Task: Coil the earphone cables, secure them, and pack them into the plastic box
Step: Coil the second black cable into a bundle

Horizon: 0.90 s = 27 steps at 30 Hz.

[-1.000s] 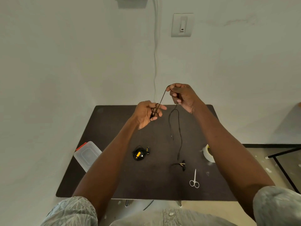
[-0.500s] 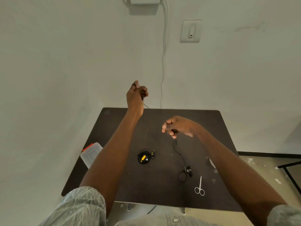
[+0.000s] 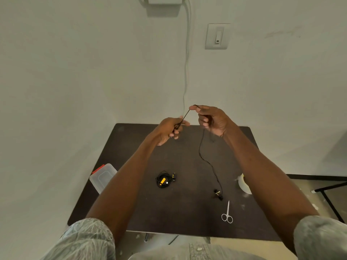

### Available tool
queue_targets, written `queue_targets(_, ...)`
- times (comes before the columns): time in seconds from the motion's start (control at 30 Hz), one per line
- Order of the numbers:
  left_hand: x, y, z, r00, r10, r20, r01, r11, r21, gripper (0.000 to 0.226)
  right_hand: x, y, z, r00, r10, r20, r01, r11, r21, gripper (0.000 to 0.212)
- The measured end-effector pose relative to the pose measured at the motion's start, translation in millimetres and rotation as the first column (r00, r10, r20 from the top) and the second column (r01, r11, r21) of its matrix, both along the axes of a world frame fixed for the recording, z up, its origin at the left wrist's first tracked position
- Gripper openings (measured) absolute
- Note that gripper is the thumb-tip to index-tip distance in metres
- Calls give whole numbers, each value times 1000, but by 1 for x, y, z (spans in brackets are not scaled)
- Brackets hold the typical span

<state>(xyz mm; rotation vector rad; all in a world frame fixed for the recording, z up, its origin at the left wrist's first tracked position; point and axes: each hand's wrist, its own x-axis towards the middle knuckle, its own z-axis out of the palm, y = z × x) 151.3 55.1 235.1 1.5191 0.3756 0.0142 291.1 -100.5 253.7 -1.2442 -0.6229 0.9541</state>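
A thin black earphone cable (image 3: 206, 162) runs taut between my two raised hands, then hangs from the right one down to its earbuds (image 3: 218, 194) on the dark table (image 3: 187, 212). My left hand (image 3: 170, 130) holds a small bundle of wound cable in its curled fingers. My right hand (image 3: 211, 118) pinches the cable higher up, between thumb and forefinger. A second earphone lies coiled (image 3: 164, 181) on the table, black with a yellow piece. The clear plastic box (image 3: 102, 176) with a red clip sits at the table's left edge, partly behind my left forearm.
Small silver scissors (image 3: 227, 212) lie near the front right of the table. A white tape roll (image 3: 244, 184) shows beside my right forearm. A wall stands just behind the table, with a switch plate (image 3: 217, 36) and a hanging white cord (image 3: 185, 72).
Half a second ago my left hand was high and my right hand low. Now they are close together above the table's far edge, and less loose cable hangs down.
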Motion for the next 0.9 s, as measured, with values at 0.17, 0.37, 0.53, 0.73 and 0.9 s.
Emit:
queue_targets(0.17, -13, 13, 8, 928, -281, 244, 361, 840, -405, 41, 12, -5, -10, 968, -72, 241, 123, 971, -206, 24)
queue_targets(0.37, 0, 27, 42, 725, 500, 474, 72, 629, -774, 27, -5, -9, -47, 993, 105, 56, -91, 972, -218, 39)
queue_targets(0.53, 4, 61, 34, 486, 835, 257, -373, 464, -803, 15, -20, -17, -62, 994, 103, 39, -96, 985, -141, 37)
queue_targets(0.73, 12, 59, 0, 550, 811, 201, -644, 565, -516, 31, -36, -9, -25, 938, 246, 246, -196, 958, -211, 25)
queue_targets(0.9, 8, 35, -19, 880, 454, 138, -446, 891, -84, 40, -34, -3, 1, 956, 160, 246, -148, 987, -68, 18)
